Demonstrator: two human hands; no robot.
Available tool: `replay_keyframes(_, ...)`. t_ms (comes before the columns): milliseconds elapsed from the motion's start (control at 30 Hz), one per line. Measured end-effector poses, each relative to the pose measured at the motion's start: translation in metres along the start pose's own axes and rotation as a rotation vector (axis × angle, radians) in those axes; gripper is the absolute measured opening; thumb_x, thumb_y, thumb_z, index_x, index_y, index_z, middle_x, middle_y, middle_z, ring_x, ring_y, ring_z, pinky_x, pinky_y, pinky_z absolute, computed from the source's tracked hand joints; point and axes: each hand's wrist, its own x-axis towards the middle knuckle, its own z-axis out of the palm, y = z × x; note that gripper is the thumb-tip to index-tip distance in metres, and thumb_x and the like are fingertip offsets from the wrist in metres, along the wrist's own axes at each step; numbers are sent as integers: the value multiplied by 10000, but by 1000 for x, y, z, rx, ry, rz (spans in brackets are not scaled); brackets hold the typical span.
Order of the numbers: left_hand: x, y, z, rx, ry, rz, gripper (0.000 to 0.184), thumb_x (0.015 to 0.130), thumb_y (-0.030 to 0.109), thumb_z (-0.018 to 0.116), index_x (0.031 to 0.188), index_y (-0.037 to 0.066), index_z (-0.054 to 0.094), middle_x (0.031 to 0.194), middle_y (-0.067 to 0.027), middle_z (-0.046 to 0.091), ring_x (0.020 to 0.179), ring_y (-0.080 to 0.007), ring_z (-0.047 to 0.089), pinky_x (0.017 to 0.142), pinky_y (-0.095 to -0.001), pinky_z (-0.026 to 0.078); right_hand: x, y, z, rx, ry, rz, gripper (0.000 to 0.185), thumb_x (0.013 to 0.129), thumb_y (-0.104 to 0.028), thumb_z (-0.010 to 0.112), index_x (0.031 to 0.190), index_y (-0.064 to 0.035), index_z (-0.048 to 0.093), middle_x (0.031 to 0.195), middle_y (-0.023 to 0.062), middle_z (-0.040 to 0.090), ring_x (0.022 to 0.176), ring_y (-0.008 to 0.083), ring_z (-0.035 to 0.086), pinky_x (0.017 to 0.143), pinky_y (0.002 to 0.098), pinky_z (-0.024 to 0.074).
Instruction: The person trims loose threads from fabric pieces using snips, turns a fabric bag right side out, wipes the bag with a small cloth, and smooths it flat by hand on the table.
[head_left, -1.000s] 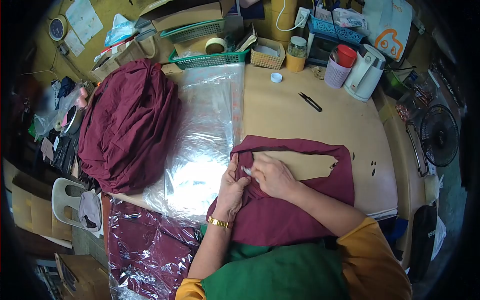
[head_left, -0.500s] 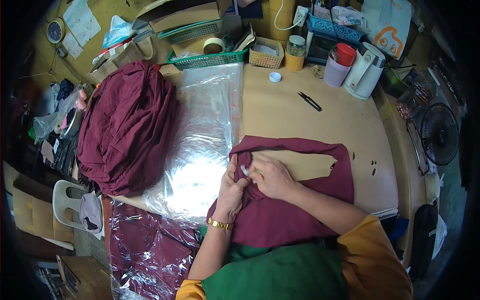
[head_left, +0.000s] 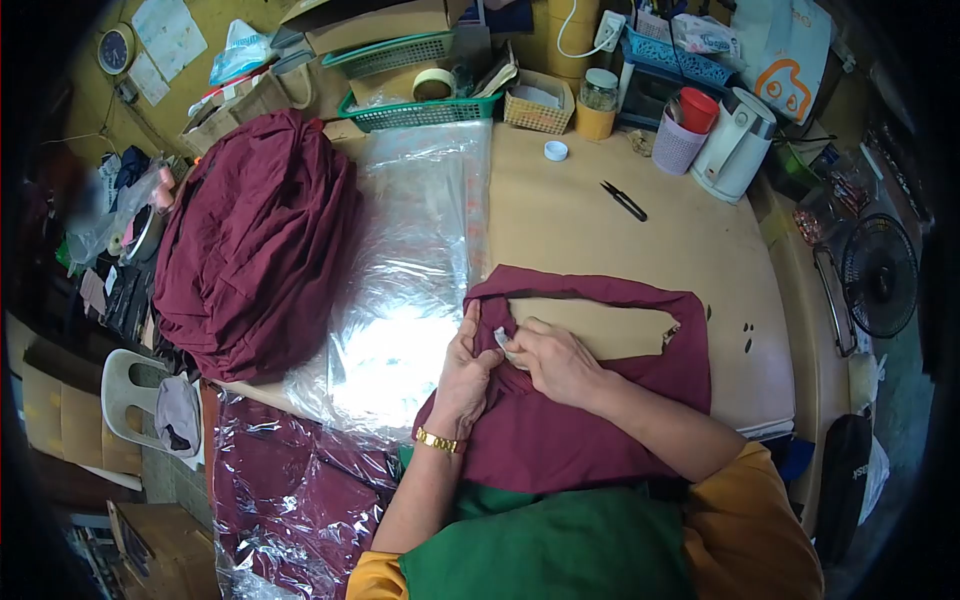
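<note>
A maroon garment (head_left: 570, 440) lies at the table's near edge, with a long opening through which the brown tabletop shows. My left hand (head_left: 465, 380), with a gold watch at the wrist, is closed on the cloth at the opening's left end. Close beside it, my right hand (head_left: 555, 365) is closed, its fingertips pinching a small white piece (head_left: 501, 337) against the maroon cloth. What kind of thing the white piece is, I cannot make out.
Left of my hands lie clear plastic sheets (head_left: 400, 270) and a large maroon cloth heap (head_left: 255, 245). Black thread snips (head_left: 624, 201), a white cap (head_left: 556, 151) and a kettle (head_left: 733, 150) stand or lie farther back. Plastic-wrapped maroon cloth (head_left: 300, 490) is at lower left.
My right hand has shifted slightly right, and the white piece shows more plainly at its fingertips. My left hand keeps its hold on the cloth. The view has tilted a little.
</note>
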Motion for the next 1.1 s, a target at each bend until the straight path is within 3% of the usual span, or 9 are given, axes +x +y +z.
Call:
replay_keyframes(167,8,-17,-13,20,-14,6,869,766,-180,479,1559,-79,139,1605,-179,265,1420,-198,368,1129,-285,353,31,13,9,15,95,-106,45,846,19,640,887,27,622,849,200,614,779,393,644,685,440,505)
replay_keyframes(433,10,-18,-13,80,28,55,877,759,-177,485,1559,-77,139,1608,-174,265,1423,-206,371,1130,-279,351,7,2,1,56,26,14,22,847,21,594,844,29,615,844,203,619,785,394,645,700,457,508)
replay_keyframes(567,4,-14,-11,-10,-5,-21,876,759,-180,477,1560,-73,141,1619,-177,244,1445,-211,343,1142,-281,336,38,14,20,34,158,-65,16,841,19,588,832,23,602,841,198,605,784,405,629,689,473,494)
replay_keyframes(700,4,-12,-9,-19,35,-2,872,758,-183,471,1559,-72,145,1635,-175,210,1478,-213,287,1167,-292,303,17,0,8,-44,92,-26,40,825,23,597,813,-9,576,880,168,601,849,400,611,743,488,481)
replay_keyframes(767,5,-16,-11,-41,47,0,871,759,-183,472,1559,-73,146,1639,-171,201,1485,-213,273,1175,-296,291,-4,-1,-6,-11,-143,11,37,822,19,609,818,-7,582,885,168,601,848,393,615,750,475,485)
replay_keyframes(933,5,-12,-9,-45,43,-16,872,751,-187,472,1554,-80,151,1651,-161,166,1487,-205,269,1185,-299,278,-5,-18,-42,-65,-81,-14,19,828,13,615,843,13,603,852,173,606,836,377,629,719,453,485)
replay_keyframes(1100,8,-14,-11,46,-53,18,877,760,-154,484,1572,-20,181,1608,-125,283,1466,-223,305,1156,-325,342,37,14,14,55,51,-71,61,843,-7,629,820,15,576,843,174,597,823,379,615,710,452,481)
